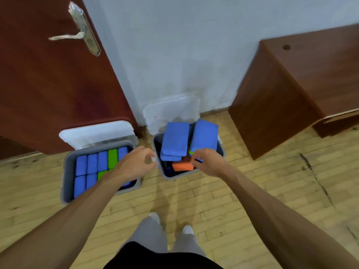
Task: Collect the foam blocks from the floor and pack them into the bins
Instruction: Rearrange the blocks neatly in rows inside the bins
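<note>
Two grey bins stand on the wooden floor by the wall. The left bin [67, 171] is packed with upright blue foam blocks [92, 164] and green foam blocks [113, 158] in neat rows. In the right bin [222, 150], two large blue blocks [175, 140] [205, 135] stick up at a slant above an orange block [182, 166]. My right hand [208, 162] curls its fingers round the lower end of the right-hand blue block, beside a green sliver. My left hand [137, 162] hovers between the bins by the right bin's left rim, fingers loosely curled, holding nothing.
Two white lids lean behind the bins, one [97, 133] on the dark red door [48, 94] and one [171, 111] on the wall. A brown wooden cabinet [291, 94] stands to the right. My feet [171, 226] are on the floor just before the bins.
</note>
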The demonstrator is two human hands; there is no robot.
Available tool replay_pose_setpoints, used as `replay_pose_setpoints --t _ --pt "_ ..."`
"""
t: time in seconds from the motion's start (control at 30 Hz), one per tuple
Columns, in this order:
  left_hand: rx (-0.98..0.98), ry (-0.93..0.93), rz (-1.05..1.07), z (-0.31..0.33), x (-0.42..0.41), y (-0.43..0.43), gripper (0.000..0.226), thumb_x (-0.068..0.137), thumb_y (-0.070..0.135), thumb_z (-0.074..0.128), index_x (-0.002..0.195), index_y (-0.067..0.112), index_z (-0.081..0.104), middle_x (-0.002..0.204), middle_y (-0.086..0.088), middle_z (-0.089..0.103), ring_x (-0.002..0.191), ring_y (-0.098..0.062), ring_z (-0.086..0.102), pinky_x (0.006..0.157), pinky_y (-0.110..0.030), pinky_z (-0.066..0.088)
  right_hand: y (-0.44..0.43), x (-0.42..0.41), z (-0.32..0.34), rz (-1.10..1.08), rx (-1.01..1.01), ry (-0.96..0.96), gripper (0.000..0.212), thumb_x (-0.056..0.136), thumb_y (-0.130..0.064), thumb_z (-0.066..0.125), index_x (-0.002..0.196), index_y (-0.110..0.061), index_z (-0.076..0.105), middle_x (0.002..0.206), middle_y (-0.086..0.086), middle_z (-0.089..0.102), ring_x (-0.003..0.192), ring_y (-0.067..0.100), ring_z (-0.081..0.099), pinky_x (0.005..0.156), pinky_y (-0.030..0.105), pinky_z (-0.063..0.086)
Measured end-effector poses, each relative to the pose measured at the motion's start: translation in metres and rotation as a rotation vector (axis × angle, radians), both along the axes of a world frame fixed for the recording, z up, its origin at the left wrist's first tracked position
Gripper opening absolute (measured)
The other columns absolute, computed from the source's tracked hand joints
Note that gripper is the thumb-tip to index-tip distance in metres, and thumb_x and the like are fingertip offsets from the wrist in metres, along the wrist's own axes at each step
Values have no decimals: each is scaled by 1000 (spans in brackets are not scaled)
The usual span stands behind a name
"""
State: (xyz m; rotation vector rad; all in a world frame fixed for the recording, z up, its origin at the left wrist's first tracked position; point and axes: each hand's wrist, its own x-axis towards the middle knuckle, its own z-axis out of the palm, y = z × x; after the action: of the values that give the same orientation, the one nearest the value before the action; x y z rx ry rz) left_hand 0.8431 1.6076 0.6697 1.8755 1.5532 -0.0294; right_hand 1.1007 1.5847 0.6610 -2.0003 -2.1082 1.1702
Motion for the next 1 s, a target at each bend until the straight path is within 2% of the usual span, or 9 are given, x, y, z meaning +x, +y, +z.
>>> replay_pose_setpoints --t 0.13,0.4,0.63,0.67,0.73,0.77,0.83,0.9,1.0 --pt "-39 -3 2 -23 19 39 26 93 36 56 116 25 59 113 7 51 107 -12 52 91 -30 44 33 16 -12 -41 -78 -31 37 92 -27 59 108 6 64 109 21 65 104 35 59 90 47 48" --pt "-214 -143 189 -116 31 129 33 95 29 54 126 18 54 119 0 58 102 -14 54 83 -26 41 127 13 -97 -282 -252 7 43 98 -36 49 134 -12 48 125 7 57 114 24 54 85 29 39" --pt "-379 -175 405 -221 41 178 37 97 29 52 131 16 48 120 -2 56 105 -19 55 84 -29 43 181 -6 -195 -544 -373 161 54 100 -35 47 144 -9 31 121 2 53 101 18 50 82 27 36" --pt "-384 -176 426 -239 43 186 31 97 29 52 126 17 51 116 -2 55 103 -19 55 84 -30 43 189 -7 -211 -559 -377 184 55 100 -33 47 145 -8 28 119 2 53 103 19 50 82 27 36" --pt "-381 -173 466 -276 51 201 4 98 26 49 94 25 51 92 4 49 81 -12 49 73 -28 38 207 -8 -243 -606 -378 210 54 101 -30 47 145 -7 26 123 6 52 113 25 51 83 28 35" --pt "-375 -177 488 -289 56 209 14 98 25 47 84 27 47 82 8 42 71 -8 43 67 -27 35 216 -9 -260 -633 -384 209 54 100 -29 47 144 -6 27 127 8 51 117 27 50 83 29 35" --pt "-417 -206 587 -317 66 222 6 98 26 48 98 25 53 85 9 42 66 -7 40 72 -32 39 230 -10 -292 -664 -409 192 53 100 -29 48 143 -6 27 128 7 49 120 30 50 83 33 36" --pt "-435 -218 691 -347 73 234 31 97 30 50 124 15 54 104 2 44 70 -11 45 83 -37 42 240 -11 -325 -686 -430 177 55 99 -31 49 142 -5 26 130 6 47 116 32 51 81 35 38" --pt "-518 -263 767 -382 76 245 37 94 36 56 126 18 54 119 -1 52 95 -21 58 91 -40 48 248 -13 -365 -722 -470 178 63 96 -36 51 143 -3 24 140 13 43 119 32 50 83 36 39"
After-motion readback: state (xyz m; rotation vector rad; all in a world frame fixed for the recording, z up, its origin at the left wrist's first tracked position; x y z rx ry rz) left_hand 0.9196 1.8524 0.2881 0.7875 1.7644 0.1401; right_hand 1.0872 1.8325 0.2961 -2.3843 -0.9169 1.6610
